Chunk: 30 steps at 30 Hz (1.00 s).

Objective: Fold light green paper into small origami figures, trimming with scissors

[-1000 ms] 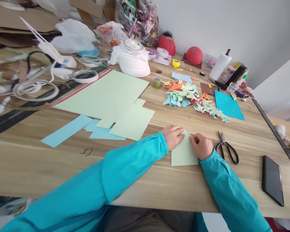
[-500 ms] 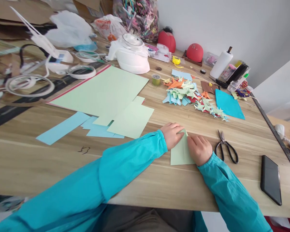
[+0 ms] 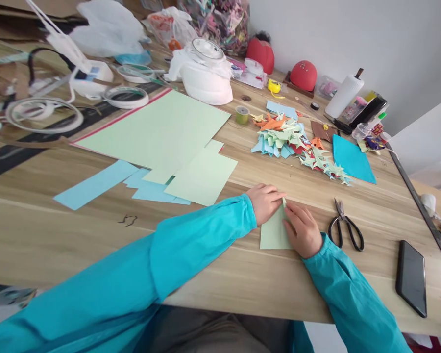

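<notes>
Since the earlier frame my right hand (image 3: 303, 230) has slid leftward over the pale green paper square (image 3: 272, 235) and now lies flat on it, fingers stretched toward the top corner. There my left hand (image 3: 266, 202) bears down with its fingertips; I cannot tell whether it pinches the corner or only presses it. The hands touch at that corner, and the paper lies on the counter (image 3: 242, 279) near its front edge. The risk, as I judge it, is slip: uneven pressure from either palm could skew the sheet on the smooth wood and set a crooked crease. The scissors (image 3: 345, 229) lie just beside my right wrist, close enough for a sleeve to drag them.
</notes>
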Each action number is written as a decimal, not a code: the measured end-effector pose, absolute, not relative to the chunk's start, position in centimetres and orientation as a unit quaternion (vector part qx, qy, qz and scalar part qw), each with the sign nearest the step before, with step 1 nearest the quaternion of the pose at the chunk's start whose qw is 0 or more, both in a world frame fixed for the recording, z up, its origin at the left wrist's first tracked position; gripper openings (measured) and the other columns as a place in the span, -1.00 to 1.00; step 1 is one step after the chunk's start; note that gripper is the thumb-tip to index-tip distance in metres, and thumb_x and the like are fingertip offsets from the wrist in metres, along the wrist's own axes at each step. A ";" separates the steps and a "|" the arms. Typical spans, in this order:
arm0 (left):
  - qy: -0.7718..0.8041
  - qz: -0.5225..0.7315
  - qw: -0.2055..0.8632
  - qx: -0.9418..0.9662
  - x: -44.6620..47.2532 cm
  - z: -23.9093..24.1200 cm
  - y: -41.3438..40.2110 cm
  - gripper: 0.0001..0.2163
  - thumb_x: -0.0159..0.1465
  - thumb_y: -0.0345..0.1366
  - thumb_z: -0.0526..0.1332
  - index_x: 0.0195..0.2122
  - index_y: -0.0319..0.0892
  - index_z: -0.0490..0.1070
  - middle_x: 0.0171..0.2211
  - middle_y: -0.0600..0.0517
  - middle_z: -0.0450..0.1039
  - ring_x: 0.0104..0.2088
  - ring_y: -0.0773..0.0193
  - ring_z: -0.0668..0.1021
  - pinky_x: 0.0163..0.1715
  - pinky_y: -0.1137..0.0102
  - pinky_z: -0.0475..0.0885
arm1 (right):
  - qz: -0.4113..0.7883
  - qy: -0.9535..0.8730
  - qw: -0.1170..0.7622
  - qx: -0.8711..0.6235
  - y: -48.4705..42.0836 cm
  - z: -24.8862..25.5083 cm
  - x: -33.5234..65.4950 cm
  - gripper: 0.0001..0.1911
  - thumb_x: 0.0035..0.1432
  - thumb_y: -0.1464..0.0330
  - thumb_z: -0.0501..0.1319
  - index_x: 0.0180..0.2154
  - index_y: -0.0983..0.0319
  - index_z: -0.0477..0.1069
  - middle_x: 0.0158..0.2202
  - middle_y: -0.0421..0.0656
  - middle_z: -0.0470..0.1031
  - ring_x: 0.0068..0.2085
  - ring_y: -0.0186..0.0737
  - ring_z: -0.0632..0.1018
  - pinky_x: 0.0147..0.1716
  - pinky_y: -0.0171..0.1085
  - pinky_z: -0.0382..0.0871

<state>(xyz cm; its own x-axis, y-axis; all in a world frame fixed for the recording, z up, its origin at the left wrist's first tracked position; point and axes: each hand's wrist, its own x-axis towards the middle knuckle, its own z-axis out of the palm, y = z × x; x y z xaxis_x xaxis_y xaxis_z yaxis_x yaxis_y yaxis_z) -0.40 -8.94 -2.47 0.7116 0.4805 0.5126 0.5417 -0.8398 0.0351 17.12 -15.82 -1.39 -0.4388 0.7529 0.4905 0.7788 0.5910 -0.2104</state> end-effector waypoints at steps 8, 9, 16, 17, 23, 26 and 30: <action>-0.269 -0.264 0.049 -0.925 -0.6 -2.4 -8.7 -0.75 0.29 -0.31 0.01 -0.23 -0.19 0.48 -0.04 -0.02 0.44 -0.11 0.19 0.41 -0.24 0.27 0.32 | 0.103 -0.820 0.306 -0.473 -16.1 0.2 17.7 -0.56 0.15 0.31 0.10 0.07 0.25 0.28 0.03 0.04 0.38 0.05 -0.07 0.40 0.01 -0.08 0.35; -0.270 -0.262 0.048 -0.925 -0.6 -2.4 -8.7 -0.75 0.29 -0.31 0.01 -0.23 -0.19 0.48 -0.03 -0.01 0.44 -0.11 0.19 0.41 -0.24 0.27 0.31 | 0.108 -0.826 0.299 -0.466 -16.1 0.2 17.8 -0.55 0.15 0.31 0.10 0.08 0.27 0.27 0.05 0.05 0.36 0.07 -0.07 0.38 0.03 -0.08 0.33; -0.276 -0.250 0.033 -0.927 -0.9 -2.4 -8.7 -0.77 0.28 -0.27 0.04 -0.25 -0.16 0.49 -0.02 -0.01 0.43 -0.08 0.17 0.40 -0.18 0.26 0.30 | 0.051 -0.869 0.203 -0.448 -16.4 -0.8 17.8 -0.47 0.18 0.26 0.08 0.16 0.28 0.15 0.16 0.07 0.22 0.19 0.03 0.23 0.05 0.04 0.27; -0.276 -0.250 0.032 -0.928 -0.9 -2.4 -8.7 -0.77 0.28 -0.27 0.04 -0.24 -0.15 0.49 -0.01 -0.01 0.42 -0.07 0.17 0.39 -0.18 0.25 0.30 | 0.042 -0.870 0.200 -0.449 -16.4 -0.8 17.8 -0.48 0.18 0.26 0.07 0.15 0.29 0.15 0.16 0.07 0.23 0.19 0.03 0.22 0.05 0.04 0.27; -0.275 -0.273 0.055 -0.920 -0.8 -2.4 -8.9 -0.75 0.29 -0.28 0.02 -0.25 -0.20 0.49 0.01 -0.03 0.40 -0.11 0.16 0.42 -0.16 0.25 0.35 | 0.009 -0.869 0.196 -0.454 -16.5 -0.9 17.4 -0.52 0.20 0.28 0.05 0.12 0.33 0.20 0.14 0.10 0.24 0.18 0.02 0.24 0.07 0.01 0.27; -0.274 -0.290 0.072 -0.914 -0.5 -2.7 -9.1 -0.76 0.28 -0.33 0.03 -0.20 -0.26 0.46 0.02 -0.11 0.37 -0.13 0.17 0.44 -0.14 0.27 0.37 | 0.008 -0.869 0.189 -0.458 -16.5 -0.9 17.3 -0.52 0.21 0.27 0.04 0.11 0.34 0.22 0.14 0.11 0.25 0.17 0.02 0.24 0.06 0.02 0.27; -0.274 -0.312 0.091 -0.905 -0.2 -3.7 -8.9 -0.77 0.27 -0.37 0.03 -0.17 -0.23 0.45 -0.05 -0.10 0.43 -0.13 0.17 0.45 -0.17 0.26 0.40 | 0.012 -0.868 0.183 -0.462 -16.6 -0.9 17.2 -0.52 0.19 0.26 0.05 0.08 0.39 0.25 0.11 0.15 0.26 0.16 0.04 0.25 0.06 0.02 0.27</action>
<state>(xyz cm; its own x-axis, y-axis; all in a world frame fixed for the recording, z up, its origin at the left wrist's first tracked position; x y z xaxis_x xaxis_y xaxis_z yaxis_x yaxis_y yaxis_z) -0.18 -8.91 -3.67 0.6552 0.4398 0.6143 0.5537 -0.8327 0.0055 17.19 -16.56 -0.92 -0.5059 0.8062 0.3067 0.7971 0.5728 -0.1909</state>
